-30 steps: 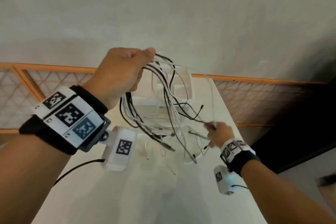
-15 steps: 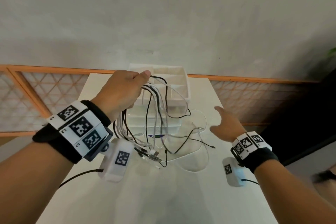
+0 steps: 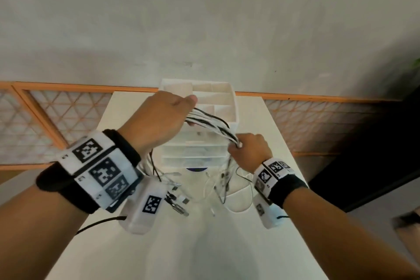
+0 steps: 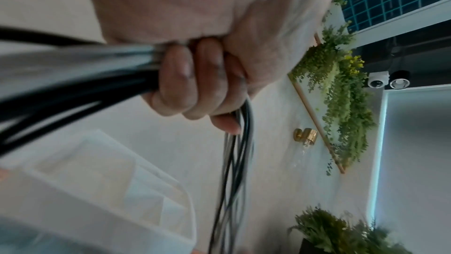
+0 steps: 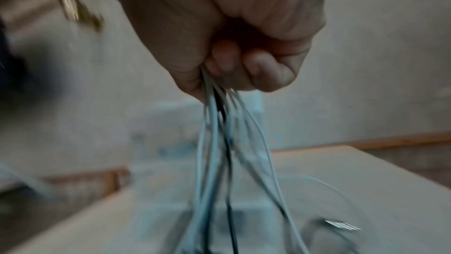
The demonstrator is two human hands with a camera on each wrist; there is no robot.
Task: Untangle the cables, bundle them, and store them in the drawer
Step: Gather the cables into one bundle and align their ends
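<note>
- Left hand: fist closed round the bunch of black and white cables, held up in front of the white drawer unit. The left wrist view confirms it, with fingers curled over the strands. This hold is unchanged from half a second ago.
- Right hand: now closed on the same bunch, lower and to the right of the left hand. Half a second ago it was open, fingers spread, clear of the cables. One second ago it pinched a single strand lower down.
- Cables: a short stretch runs taut between the two fists, sloping down to the right. Earlier the bunch hung from the left hand alone in loose loops.
- Loose ends: the tails drop from below each fist. Several plug ends lie on or just over the white table; which, I cannot tell. The right wrist view is blurred but shows pale strands and one black strand leaving the fist downward.
- Drawer unit: stands at the far end of the table, by the wall. Its top tray is open-topped, with dividers. Whether any drawer front is pulled out cannot be told.
- Camera: the view has tilted down since one second ago, so more of the table shows.
</note>
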